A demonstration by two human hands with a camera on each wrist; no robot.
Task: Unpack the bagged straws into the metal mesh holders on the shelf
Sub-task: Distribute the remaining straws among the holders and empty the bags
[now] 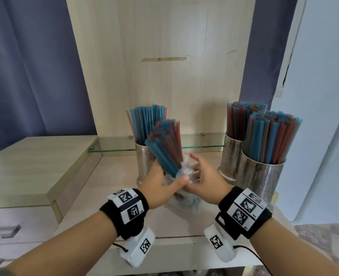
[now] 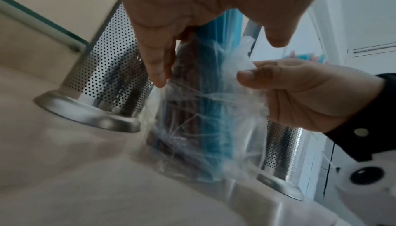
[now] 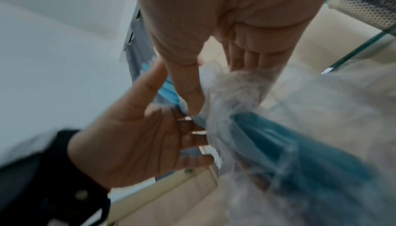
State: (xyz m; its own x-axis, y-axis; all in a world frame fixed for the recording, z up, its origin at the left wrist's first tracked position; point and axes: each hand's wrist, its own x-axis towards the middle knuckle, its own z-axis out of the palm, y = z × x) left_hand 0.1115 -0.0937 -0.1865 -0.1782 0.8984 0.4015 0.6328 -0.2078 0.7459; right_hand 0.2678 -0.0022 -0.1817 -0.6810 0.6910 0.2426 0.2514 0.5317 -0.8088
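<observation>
My left hand (image 1: 164, 183) grips a bundle of blue and red straws (image 1: 165, 144) around its middle, tilted up and to the left. The bundle's lower half sits in a crumpled clear plastic bag (image 1: 185, 199). My right hand (image 1: 201, 173) pinches the bag's bunched mouth just right of the bundle. In the left wrist view, the left hand (image 2: 171, 46) wraps the straws (image 2: 211, 111) while the right hand (image 2: 300, 92) pinches the bag (image 2: 240, 104). Three metal mesh holders stand on the shelf, all holding straws: left (image 1: 144, 166), back right (image 1: 231, 156), front right (image 1: 262, 176).
The holders stand on a light wooden shelf (image 1: 105, 188) against a wooden back panel (image 1: 164, 56). A low glass ledge (image 1: 115, 149) runs along the back. A raised wooden block (image 1: 31, 168) sits to the left, and a white wall (image 1: 323, 96) lies to the right.
</observation>
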